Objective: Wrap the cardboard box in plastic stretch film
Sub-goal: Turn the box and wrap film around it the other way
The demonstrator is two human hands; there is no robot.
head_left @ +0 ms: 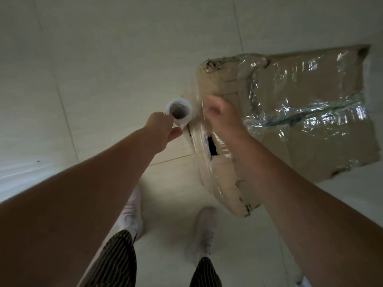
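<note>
Right of centre, the cardboard box (323, 154) is seen from above on the pale tiled floor (103, 59); whether it sits flat or is tipped cannot be told. Its far right corner is bare. Its near corners are crushed and torn. Crinkled stretch film (300, 112) is laid over the top face and stretched over the near left side, where glare hides most of the cardboard beneath. 1 dark gap (212, 146) is left open at the near edge of the box, and only blackness is seen through it, so nothing can be said of the contents.

The film roll (179, 112) is viewed end-on just left of the box, so only its white rim and hollow core are shown and its length is hidden. It is gripped by the left hand (163, 129), with the thumb below and the fingers curled round the far side out of sight. A sheet of film runs from the roll to the box side.

The right hand (221, 117) is blurred against that filmed side; whether film is pinched or merely pressed cannot be told.

Below, 2 whitish shoes (204, 230) and striped trouser legs (118, 259) are partly cut off by the frame.
</note>
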